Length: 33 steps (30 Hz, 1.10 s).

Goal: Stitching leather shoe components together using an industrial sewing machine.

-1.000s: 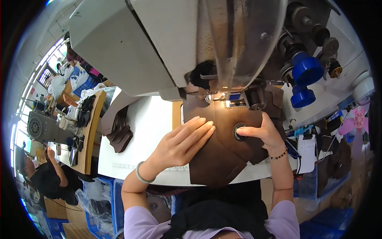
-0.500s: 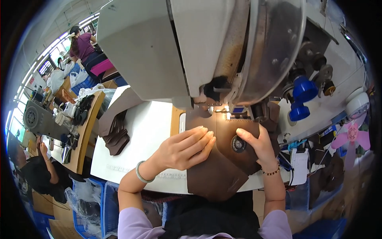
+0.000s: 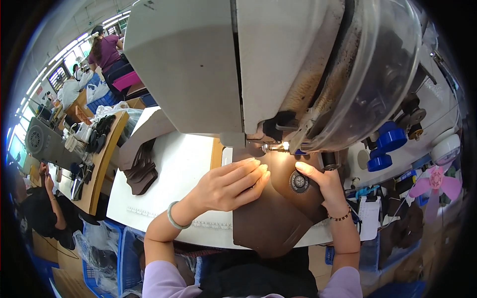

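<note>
A brown leather piece (image 3: 268,223) lies under the lit needle area of a large grey sewing machine (image 3: 189,69), its near end hanging over the table edge. A round dark badge (image 3: 299,182) sits on it. My right hand (image 3: 329,188) grips the leather's right side, thumb on top beside the badge and fingers out of sight beneath. Over the left part of the leather, my left hand (image 3: 228,186) is closed, its fingers bunched with the tips together. Whatever it may pinch is hidden, as is its thumb.
Stacked brown leather pieces (image 3: 141,171) lie on the left of the white table (image 3: 174,164). Blue thread spools (image 3: 390,139) and a pink fan (image 3: 436,181) stand right. A blue crate (image 3: 107,256) with plastic bags is below left. Other people work at the far left.
The view has shifted slightly, so the machine head appears larger and further right. Both hands keep nearly the same place on the leather.
</note>
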Tool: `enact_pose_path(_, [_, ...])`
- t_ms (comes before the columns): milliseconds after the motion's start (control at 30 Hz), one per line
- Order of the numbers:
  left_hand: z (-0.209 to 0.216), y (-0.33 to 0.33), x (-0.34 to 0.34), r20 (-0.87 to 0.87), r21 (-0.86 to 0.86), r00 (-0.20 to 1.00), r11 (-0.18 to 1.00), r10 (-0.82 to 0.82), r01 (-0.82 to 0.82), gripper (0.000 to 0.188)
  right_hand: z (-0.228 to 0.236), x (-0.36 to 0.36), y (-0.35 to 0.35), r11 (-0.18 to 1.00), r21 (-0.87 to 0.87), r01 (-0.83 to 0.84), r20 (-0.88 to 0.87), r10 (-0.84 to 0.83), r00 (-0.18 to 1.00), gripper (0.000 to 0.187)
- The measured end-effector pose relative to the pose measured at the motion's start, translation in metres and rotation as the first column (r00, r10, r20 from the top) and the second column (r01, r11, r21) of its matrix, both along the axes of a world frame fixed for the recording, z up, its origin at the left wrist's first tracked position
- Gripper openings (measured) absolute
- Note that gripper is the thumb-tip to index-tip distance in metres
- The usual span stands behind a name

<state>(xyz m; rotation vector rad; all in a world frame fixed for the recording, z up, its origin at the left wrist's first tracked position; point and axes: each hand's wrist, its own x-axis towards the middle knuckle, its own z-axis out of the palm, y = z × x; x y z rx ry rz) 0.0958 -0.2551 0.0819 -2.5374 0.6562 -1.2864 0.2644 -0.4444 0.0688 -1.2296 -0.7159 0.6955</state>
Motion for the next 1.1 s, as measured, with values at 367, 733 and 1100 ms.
enact_pose_path(367, [0.0, 0.003, 0.002, -0.037, -0.102, 0.999, 0.995, 0.008, -0.012, 0.025, -0.014, 0.01, 0.006, 0.983, -0.005, 0.185, 0.163, -0.182, 0.97, 0.029])
enact_pose_path(733, [-0.003, 0.009, 0.01, -0.015, -0.154, 0.999, 0.987, 0.048, -0.05, 0.029, -0.001, 0.017, 0.006, 0.997, 0.022, 0.08, -0.072, -0.079, 0.994, 0.035])
enact_pose_path(1100, [-0.005, -0.007, -0.003, -0.021, -0.653, 0.997, 0.756, -0.078, 0.046, 0.032, 0.012, 0.012, 0.003, 0.995, -0.092, -0.031, -0.253, 0.007, 0.967, 0.037])
